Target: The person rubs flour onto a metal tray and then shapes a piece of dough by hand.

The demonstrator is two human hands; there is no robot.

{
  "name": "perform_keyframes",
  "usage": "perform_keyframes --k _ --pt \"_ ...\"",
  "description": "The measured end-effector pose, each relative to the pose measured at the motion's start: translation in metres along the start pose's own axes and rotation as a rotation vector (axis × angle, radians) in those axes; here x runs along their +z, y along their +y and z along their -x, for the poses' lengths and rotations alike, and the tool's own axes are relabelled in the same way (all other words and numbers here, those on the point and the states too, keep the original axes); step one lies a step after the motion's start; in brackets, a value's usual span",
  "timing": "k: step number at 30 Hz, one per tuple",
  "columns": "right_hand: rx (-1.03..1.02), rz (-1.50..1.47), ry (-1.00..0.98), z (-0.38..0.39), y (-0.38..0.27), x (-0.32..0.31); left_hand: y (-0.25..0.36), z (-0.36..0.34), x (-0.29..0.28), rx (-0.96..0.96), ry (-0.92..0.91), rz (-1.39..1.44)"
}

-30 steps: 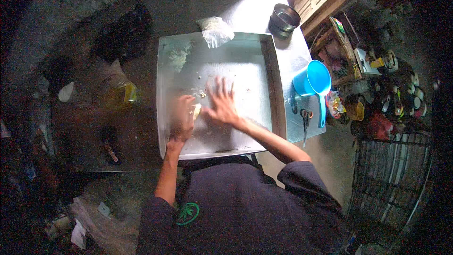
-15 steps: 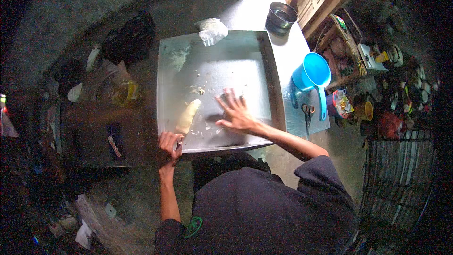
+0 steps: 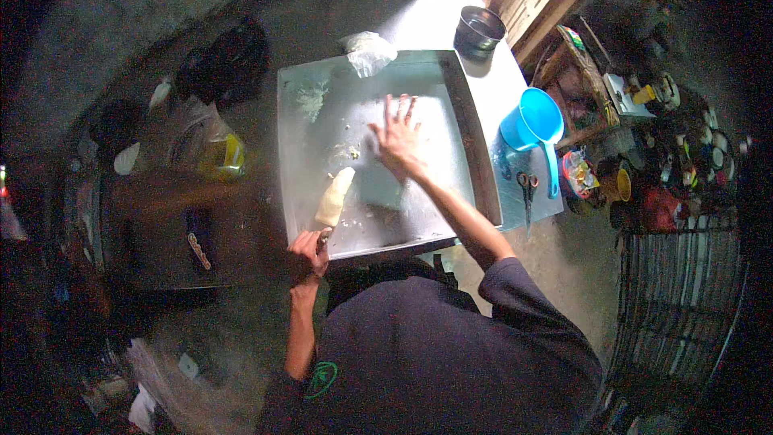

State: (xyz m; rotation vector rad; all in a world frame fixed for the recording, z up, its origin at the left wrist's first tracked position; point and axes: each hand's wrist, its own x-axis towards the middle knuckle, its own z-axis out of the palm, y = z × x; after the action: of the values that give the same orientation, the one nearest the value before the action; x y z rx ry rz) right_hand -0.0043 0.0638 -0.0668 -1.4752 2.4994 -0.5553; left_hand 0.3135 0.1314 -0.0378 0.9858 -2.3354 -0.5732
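Main change was in the right hand [image 3: 399, 142]: half a second earlier it lay low over the right part of the metal tray [image 3: 451, 141], and by this moment it had gone farther in, past the middle, toward the far side. Fingers spread wide, nothing seen in them; whether the palm pressed on the tray floor or skimmed just above it, could not tell. Left hand [image 3: 307, 250] matched the half-second picture, at the near left corner of the tray, fingers curled tight and seemingly closed on the rim; a second before, it had been inside the tray over the pale piece [image 3: 335, 197]. That piece, long and creamy, lay on the tray floor at the near left, slanting away from the corner, its near end right by the left thumb; touching or not, unclear. Crumbs [image 3: 353, 153] lay just beyond its far end, and a whitish patch [image 3: 312, 98] showed in the far left corner. My reading: with one hand on the rim, the tray was better steadied, and the other was free to range over its floor. Nearby, a plastic bag [image 3: 372, 55] hung over the far rim; blue scoop [image 3: 531, 122] and scissors [image 3: 527, 185] stayed on the right, outside the tray
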Motion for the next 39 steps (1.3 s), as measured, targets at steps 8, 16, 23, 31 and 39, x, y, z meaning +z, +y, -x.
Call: perform_keyframes --k 8,16,23,31,39 --pt "-0.325 0.262 0.06 0.05 0.045 0.01 0.002 0.001 -0.004 -0.033 0.018 0.058" --pt "-0.351 0.024 -0.094 0.046 -0.005 0.021 -0.004 0.001 0.005 -0.054 0.049 0.057" --pt "-0.194 0.081 0.044 0.018 0.057 -0.006 0.002 0.001 0.0 -0.084 0.031 0.053" --pt "-0.587 0.101 -0.268 0.096 0.023 0.003 -0.003 0.009 -0.003 -0.109 0.007 0.032" --pt "-0.277 0.011 0.001 0.035 0.011 0.019 -0.003 0.0 0.002 0.01 0.042 0.046"
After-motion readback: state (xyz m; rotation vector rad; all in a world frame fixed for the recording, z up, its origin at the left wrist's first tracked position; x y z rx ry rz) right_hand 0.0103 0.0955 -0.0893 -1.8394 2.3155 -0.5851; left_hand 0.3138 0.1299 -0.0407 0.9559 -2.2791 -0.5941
